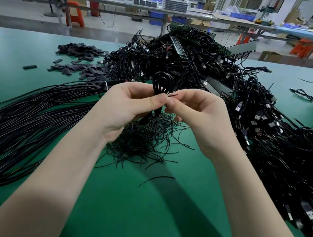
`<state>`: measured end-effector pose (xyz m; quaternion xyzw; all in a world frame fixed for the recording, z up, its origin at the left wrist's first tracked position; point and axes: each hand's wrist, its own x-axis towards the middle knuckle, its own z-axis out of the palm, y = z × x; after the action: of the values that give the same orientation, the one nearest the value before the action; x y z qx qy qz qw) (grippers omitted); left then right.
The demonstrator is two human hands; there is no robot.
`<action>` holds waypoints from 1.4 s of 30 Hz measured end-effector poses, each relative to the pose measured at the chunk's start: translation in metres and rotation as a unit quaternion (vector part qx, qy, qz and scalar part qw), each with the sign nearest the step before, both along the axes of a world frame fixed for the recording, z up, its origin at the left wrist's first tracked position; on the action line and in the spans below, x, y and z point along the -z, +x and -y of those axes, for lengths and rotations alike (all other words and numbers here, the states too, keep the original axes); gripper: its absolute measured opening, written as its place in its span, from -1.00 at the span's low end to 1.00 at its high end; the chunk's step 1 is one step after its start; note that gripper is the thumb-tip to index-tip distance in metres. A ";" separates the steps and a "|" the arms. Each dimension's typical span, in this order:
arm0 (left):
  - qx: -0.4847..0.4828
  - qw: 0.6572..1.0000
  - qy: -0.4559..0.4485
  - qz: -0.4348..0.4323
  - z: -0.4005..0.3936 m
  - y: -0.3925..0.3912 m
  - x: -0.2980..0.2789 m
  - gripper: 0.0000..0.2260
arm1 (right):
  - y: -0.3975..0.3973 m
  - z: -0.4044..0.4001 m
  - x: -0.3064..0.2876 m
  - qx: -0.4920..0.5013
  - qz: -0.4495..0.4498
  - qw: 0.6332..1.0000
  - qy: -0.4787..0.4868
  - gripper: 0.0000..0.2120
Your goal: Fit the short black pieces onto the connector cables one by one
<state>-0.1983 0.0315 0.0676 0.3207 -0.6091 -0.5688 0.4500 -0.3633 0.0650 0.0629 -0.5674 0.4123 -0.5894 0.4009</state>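
Hands [133,103] [192,111] together, both pinching looped cable [159,82] (lower part hidden behind fingers).

Coiled cable [161,83] lower end hidden behind hands; long cables [22,111] cut off left.

A green bench [139,206] fills the foreground. Beyond it stand long grey tables [107,3], orange stools [75,13] and blue crates [242,16]. The floor [16,8] is pale grey.

coiled black cable [159,84] upright, thin black piece [173,95] at its end
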 end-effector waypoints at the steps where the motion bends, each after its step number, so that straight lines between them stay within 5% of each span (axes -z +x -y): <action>1: -0.005 1.000 -0.006 -0.002 0.000 0.000 0.000 -0.77 | 0.001 0.001 0.001 0.019 -0.025 0.999 -0.035 -0.93; 4: -0.032 0.999 -0.005 0.004 0.001 -0.002 0.001 -0.85 | 0.005 0.002 0.004 0.107 -0.151 0.970 -0.160 -0.93; 7: -0.028 0.998 0.057 0.025 0.000 -0.006 0.001 -0.82 | 0.004 0.005 0.010 0.219 -0.343 0.851 -0.332 -0.93; 10: 0.024 0.980 0.198 -0.022 0.001 -0.005 0.000 -0.79 | 0.005 0.006 0.018 0.257 -0.406 0.769 -0.422 -0.85; 12: 0.005 0.986 0.167 -0.018 0.003 -0.005 0.001 -0.84 | 0.006 0.008 0.020 0.252 -0.372 0.805 -0.388 -0.87; 15: -0.070 0.996 0.062 -0.013 0.006 -0.004 0.003 -0.77 | 0.004 0.008 0.011 0.162 -0.128 0.969 -0.136 -0.90; 16: -0.081 0.996 0.036 -0.008 0.007 -0.003 0.003 -0.75 | 0.002 0.008 0.009 0.117 -0.052 0.991 -0.044 -0.88; 19: -0.038 0.999 -0.012 0.005 0.006 -0.003 0.006 -0.79 | -0.003 0.008 0.009 0.031 0.015 0.996 0.081 -0.91; 25: -0.042 0.994 -0.094 0.028 0.007 -0.004 0.009 -0.89 | -0.002 0.004 0.005 -0.052 0.098 0.986 0.127 -0.84; 28: -0.059 0.991 -0.113 0.037 0.006 -0.003 0.007 -0.88 | 0.002 0.004 0.005 -0.031 0.087 0.992 0.086 -0.89; 30: -0.064 0.992 -0.098 0.036 0.004 -0.005 0.006 -0.90 | 0.005 0.004 0.006 0.061 -0.027 0.997 -0.036 -0.98; 33: -0.032 0.999 0.025 0.033 0.000 -0.008 0.003 -0.87 | 0.005 0.007 0.014 0.227 -0.292 0.881 -0.296 -0.94; 36: 0.036 0.983 0.180 -0.015 -0.002 -0.010 -0.002 -0.78 | 0.005 0.009 0.022 0.282 -0.401 0.759 -0.429 -0.88; 38: 0.023 0.984 0.173 -0.027 0.000 -0.009 -0.001 -0.79 | 0.005 0.010 0.021 0.274 -0.378 0.786 -0.405 -0.88; 41: -0.065 0.996 0.057 -0.019 0.003 -0.006 0.002 -0.82 | 0.007 0.006 0.009 0.189 -0.148 0.956 -0.166 -0.89; 42: -0.081 0.996 0.024 -0.020 0.004 -0.005 0.003 -0.81 | 0.006 0.005 0.007 0.133 -0.065 0.987 -0.059 -0.87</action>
<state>-0.2037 0.0275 0.0651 0.3680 -0.5584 -0.5515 0.4987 -0.3571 0.0598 0.0563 -0.5671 0.4738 -0.6229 0.2566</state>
